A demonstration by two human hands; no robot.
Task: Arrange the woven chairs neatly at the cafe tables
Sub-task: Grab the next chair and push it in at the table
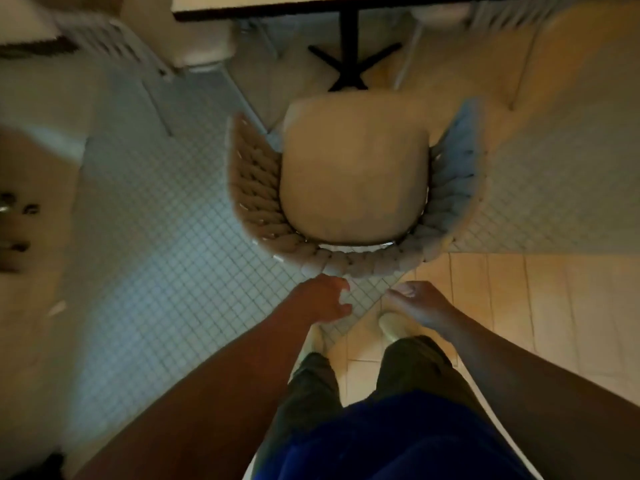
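Small floor tiles (145, 237) look blurred; tabletop (277, 3) is cut off above. Woven chair (353, 188) stands before it. Left hand (323, 299) and right hand (420, 304) hover behind its back, fingers loosely curled, seemingly holding nothing.

Woven chair (353, 188): upright on the floor, seen from above, front edge facing the cafe table (277, 3). Beige seat cushion, smooth, roughly square with rounded corners. Thick braided rope weave forming a curved back and sides, wrapping the cushion on three sides; beige on the left side, greyer in the light on the right. Seat front just short of the table's black cross-shaped base, not pushed under the top. Two more chairs, blurred, on the far side of the table, left and right of its column.
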